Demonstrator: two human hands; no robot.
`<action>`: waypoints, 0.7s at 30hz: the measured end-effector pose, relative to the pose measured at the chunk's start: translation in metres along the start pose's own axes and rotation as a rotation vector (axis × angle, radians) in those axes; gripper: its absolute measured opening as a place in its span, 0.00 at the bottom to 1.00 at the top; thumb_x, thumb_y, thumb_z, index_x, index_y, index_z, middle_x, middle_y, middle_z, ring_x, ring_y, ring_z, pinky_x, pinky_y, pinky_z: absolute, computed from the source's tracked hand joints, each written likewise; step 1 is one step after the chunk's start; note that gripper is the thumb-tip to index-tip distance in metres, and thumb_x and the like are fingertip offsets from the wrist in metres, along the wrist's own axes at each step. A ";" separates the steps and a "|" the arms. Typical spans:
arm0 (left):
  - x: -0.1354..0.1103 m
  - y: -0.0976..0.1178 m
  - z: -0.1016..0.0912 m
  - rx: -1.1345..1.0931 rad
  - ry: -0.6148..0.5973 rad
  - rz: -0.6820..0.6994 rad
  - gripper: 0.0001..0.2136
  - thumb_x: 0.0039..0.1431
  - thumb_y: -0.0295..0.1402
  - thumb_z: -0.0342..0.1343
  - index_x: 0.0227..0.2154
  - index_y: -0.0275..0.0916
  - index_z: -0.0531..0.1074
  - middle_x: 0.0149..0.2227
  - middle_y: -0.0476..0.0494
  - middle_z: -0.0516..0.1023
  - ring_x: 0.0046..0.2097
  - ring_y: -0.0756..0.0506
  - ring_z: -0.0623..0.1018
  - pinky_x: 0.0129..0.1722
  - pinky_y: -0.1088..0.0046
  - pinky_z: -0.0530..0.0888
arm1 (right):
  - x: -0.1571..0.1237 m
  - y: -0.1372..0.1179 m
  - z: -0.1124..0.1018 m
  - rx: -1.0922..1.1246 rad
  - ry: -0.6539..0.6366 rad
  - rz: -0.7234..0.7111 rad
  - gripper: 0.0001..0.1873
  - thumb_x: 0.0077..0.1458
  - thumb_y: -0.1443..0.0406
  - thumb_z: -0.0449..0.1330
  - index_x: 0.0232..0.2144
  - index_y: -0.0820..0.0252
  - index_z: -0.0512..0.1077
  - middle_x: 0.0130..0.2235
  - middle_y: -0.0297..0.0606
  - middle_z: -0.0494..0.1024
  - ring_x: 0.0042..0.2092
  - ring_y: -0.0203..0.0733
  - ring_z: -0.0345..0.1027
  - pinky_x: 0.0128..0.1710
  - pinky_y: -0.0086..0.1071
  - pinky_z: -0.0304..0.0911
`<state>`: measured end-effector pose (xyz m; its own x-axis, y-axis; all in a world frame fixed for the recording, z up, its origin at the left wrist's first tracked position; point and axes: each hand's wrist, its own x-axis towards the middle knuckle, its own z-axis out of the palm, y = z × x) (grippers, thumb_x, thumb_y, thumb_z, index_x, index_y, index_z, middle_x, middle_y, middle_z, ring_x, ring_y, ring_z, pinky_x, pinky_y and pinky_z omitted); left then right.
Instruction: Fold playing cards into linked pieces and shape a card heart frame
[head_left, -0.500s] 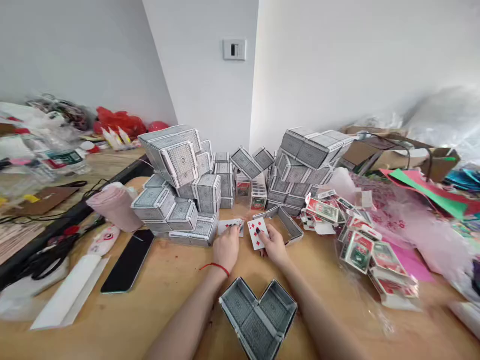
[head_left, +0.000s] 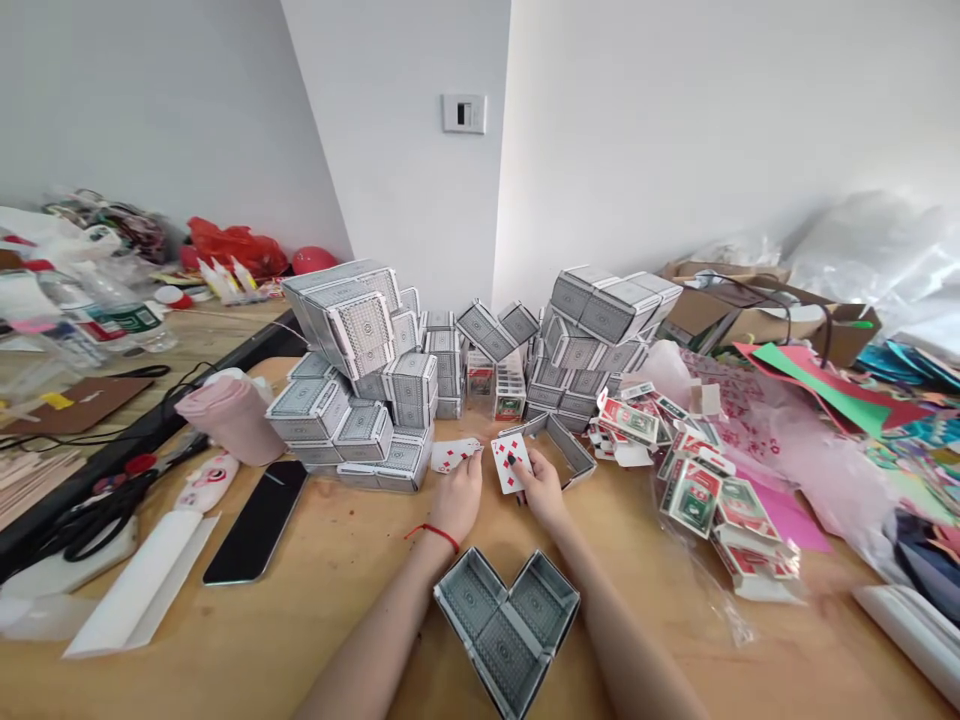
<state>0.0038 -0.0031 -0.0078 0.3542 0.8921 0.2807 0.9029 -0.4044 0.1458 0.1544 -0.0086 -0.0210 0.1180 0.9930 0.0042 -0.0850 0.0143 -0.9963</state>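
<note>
My left hand (head_left: 459, 500) pinches a red-pipped playing card (head_left: 454, 456) held low over the wooden table (head_left: 330, 600). My right hand (head_left: 541, 492) grips another red diamond card (head_left: 511, 463) by its lower edge, face up. A heart-shaped box made of grey-backed cards (head_left: 506, 625) lies between my forearms. Just beyond my right hand lies an open angled frame of cards (head_left: 564, 443). Behind the hands rise piles of boxes folded from grey-backed cards (head_left: 360, 370).
A black phone (head_left: 257, 521), a pink roll (head_left: 232, 415), folded white paper (head_left: 139, 598) and scissors (head_left: 97, 510) lie left. Empty red card packs in plastic (head_left: 705, 490), pink and coloured papers (head_left: 825, 400) and a cardboard box (head_left: 765, 310) crowd the right. Water bottles (head_left: 112, 320) stand far left.
Both hands have stayed in place with their cards; the left card now shows more of its red pips. The view has shifted slightly.
</note>
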 end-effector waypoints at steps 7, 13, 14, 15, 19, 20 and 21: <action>0.000 0.002 -0.004 -0.094 -0.020 -0.023 0.15 0.58 0.26 0.44 0.47 0.37 0.67 0.36 0.39 0.77 0.34 0.44 0.77 0.31 0.70 0.71 | -0.003 0.004 0.002 -0.115 0.069 -0.007 0.15 0.46 0.53 0.57 0.26 0.59 0.63 0.15 0.27 0.64 0.14 0.30 0.54 0.12 0.25 0.48; -0.002 0.000 -0.003 -0.220 0.076 -0.095 0.11 0.56 0.28 0.47 0.40 0.41 0.71 0.36 0.45 0.78 0.35 0.46 0.77 0.32 0.72 0.70 | -0.005 0.001 0.000 -0.129 0.035 -0.011 0.14 0.46 0.54 0.57 0.25 0.59 0.63 0.15 0.26 0.63 0.14 0.30 0.53 0.13 0.25 0.48; -0.002 -0.001 -0.003 -0.243 0.097 -0.108 0.10 0.56 0.28 0.48 0.38 0.41 0.71 0.35 0.45 0.78 0.34 0.46 0.77 0.32 0.72 0.70 | -0.004 0.000 0.001 -0.125 0.029 -0.012 0.14 0.46 0.55 0.57 0.24 0.59 0.62 0.15 0.26 0.63 0.14 0.30 0.53 0.13 0.25 0.47; -0.002 -0.004 -0.002 -0.260 0.118 -0.114 0.09 0.55 0.29 0.48 0.37 0.42 0.72 0.34 0.46 0.79 0.34 0.46 0.77 0.32 0.72 0.70 | -0.004 0.000 0.003 -0.117 0.026 -0.011 0.13 0.47 0.55 0.57 0.24 0.59 0.62 0.15 0.26 0.63 0.14 0.30 0.53 0.13 0.25 0.47; -0.003 -0.012 0.004 -0.296 0.226 -0.050 0.09 0.55 0.27 0.49 0.36 0.41 0.72 0.34 0.46 0.78 0.33 0.46 0.77 0.32 0.72 0.71 | -0.002 0.000 0.008 -0.032 0.056 0.005 0.11 0.48 0.57 0.55 0.27 0.58 0.60 0.16 0.25 0.63 0.13 0.29 0.53 0.12 0.24 0.47; -0.002 -0.013 0.005 -0.312 0.275 -0.035 0.10 0.55 0.26 0.48 0.37 0.40 0.71 0.34 0.45 0.78 0.34 0.46 0.77 0.34 0.72 0.71 | -0.002 -0.001 0.009 -0.002 0.059 0.010 0.10 0.48 0.57 0.55 0.29 0.58 0.60 0.16 0.25 0.63 0.13 0.29 0.52 0.12 0.24 0.47; -0.002 -0.014 0.005 -0.334 0.337 -0.029 0.10 0.56 0.26 0.47 0.38 0.39 0.71 0.35 0.44 0.78 0.36 0.47 0.76 0.35 0.72 0.71 | -0.002 -0.001 0.009 0.031 0.051 0.016 0.10 0.48 0.58 0.54 0.30 0.57 0.60 0.16 0.25 0.64 0.12 0.30 0.52 0.11 0.24 0.47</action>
<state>-0.0081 0.0017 -0.0149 0.1818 0.8111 0.5559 0.7642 -0.4724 0.4392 0.1457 -0.0095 -0.0194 0.1667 0.9859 -0.0173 -0.1175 0.0024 -0.9931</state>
